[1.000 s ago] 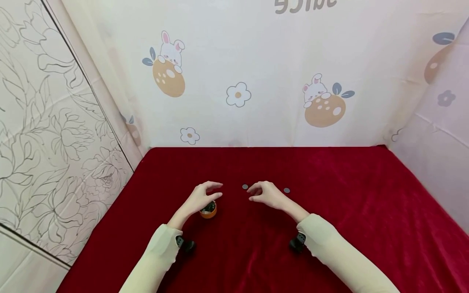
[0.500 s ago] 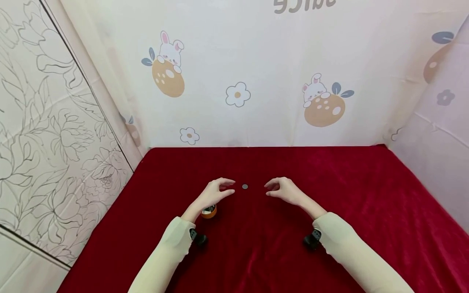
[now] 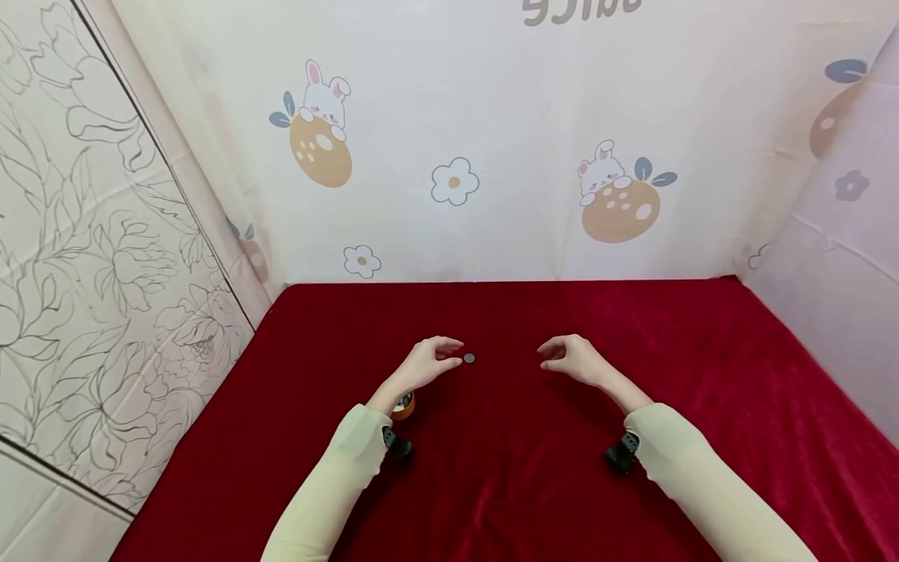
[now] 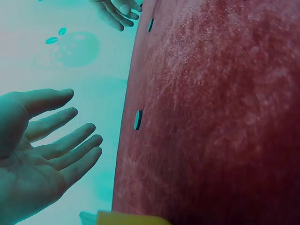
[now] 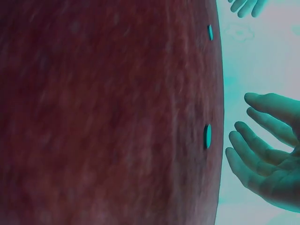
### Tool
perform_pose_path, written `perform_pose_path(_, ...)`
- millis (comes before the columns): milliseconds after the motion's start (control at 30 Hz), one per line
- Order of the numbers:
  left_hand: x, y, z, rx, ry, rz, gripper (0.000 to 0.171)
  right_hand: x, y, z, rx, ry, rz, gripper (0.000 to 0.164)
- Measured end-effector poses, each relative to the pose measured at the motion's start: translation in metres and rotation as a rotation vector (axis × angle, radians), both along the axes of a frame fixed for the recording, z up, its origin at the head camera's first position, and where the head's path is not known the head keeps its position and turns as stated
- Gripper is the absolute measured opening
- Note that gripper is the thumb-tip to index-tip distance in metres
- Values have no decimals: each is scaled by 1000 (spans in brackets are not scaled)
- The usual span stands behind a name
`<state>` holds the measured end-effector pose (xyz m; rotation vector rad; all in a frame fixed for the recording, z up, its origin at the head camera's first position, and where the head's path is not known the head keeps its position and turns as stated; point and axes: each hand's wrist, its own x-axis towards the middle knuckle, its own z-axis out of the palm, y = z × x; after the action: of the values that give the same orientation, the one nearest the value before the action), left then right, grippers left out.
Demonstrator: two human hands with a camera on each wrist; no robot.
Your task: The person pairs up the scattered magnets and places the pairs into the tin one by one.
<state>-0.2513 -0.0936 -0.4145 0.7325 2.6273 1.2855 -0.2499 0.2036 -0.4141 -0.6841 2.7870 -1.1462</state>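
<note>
My left hand point(image 3: 430, 363) hovers over the cloth with its fingers loosely bent and nothing between them. Just right of its fingertips lies a small flat grey coin-like disc point(image 3: 469, 358), also seen beside the left hand point(image 4: 51, 150) in the left wrist view. Farther right, my right hand point(image 3: 577, 361) is held in the air, relaxed and holding nothing. A second such disc point(image 5: 207, 136) lies near the right hand point(image 5: 267, 154) in the right wrist view; the head view does not show it. Whether the discs are coins, I cannot tell.
A small orange pot point(image 3: 403, 410) with dark and white contents stands under my left wrist, partly covered by it. Red velvet cloth point(image 3: 506, 468) covers the table. A printed curtain point(image 3: 520, 94) hangs behind, with more fabric on both sides.
Both hands have moved right, the left one close to the left disc. The right hand has passed over the right disc, which is now out of sight in the head view. The discs stay put.
</note>
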Motion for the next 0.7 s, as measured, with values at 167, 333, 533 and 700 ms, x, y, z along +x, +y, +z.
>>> perform_pose_path(167,-7,5,-6,-10,-3,-15,33,-3,9,-5,8,-19,-20,26)
perform_pose_path(333,-13,13,-12,-15,-32,4,32,-6,13,-7,13,-24,-25,25)
perform_pose_path(533,-16,23,-17,-2,-61,24,32,-9,14,-11,25,-31,-15,25)
perform_pose_path(700,-18,26,-19,7,-63,65,31,-12,12,-12,30,-33,-21,25)
